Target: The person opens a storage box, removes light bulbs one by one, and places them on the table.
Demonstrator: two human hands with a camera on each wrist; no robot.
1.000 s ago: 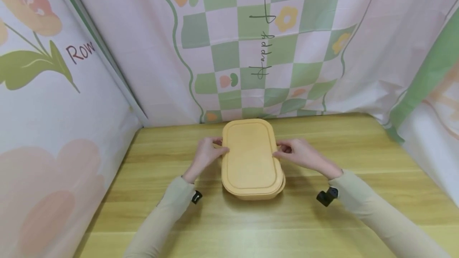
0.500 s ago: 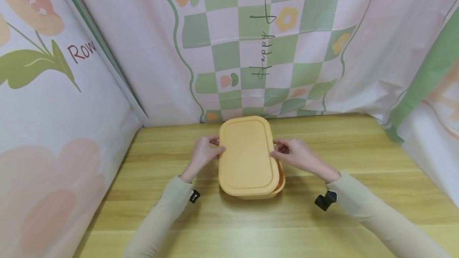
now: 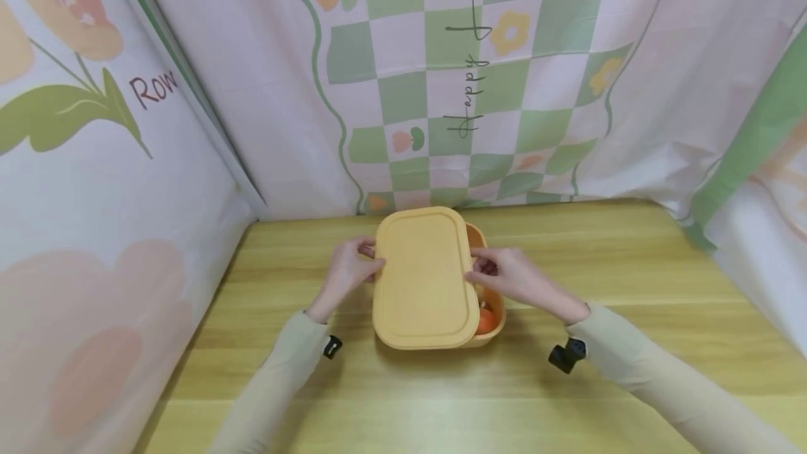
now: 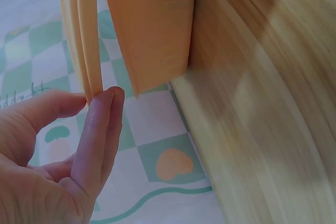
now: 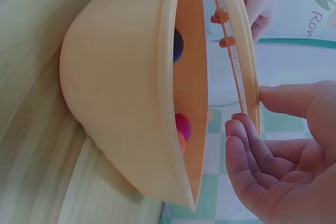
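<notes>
A yellow rectangular lid (image 3: 424, 275) with rounded corners is held above a yellow box (image 5: 115, 82), shifted left of it. My left hand (image 3: 347, 268) pinches the lid's left edge between thumb and fingers. At the opposite edge, my right hand (image 3: 513, 275) pinches the lid the same way. The left wrist view shows a gap between the lid (image 4: 84, 35) and the box wall (image 4: 152, 30). Inside the uncovered right part of the box lies an orange round thing (image 3: 486, 321). The right wrist view shows a dark blue ball (image 5: 178, 45) and a magenta one (image 5: 183, 127); the lid hides the rest.
The box stands on a wood-grain table (image 3: 567, 398), near its back edge. Behind hangs a green-and-white checked curtain (image 3: 479, 90). A flower-printed cloth (image 3: 94, 195) closes off the left side.
Both hands have carried the lid up off the box and to the left. The right side of the box and some of its contents have come into view.
</notes>
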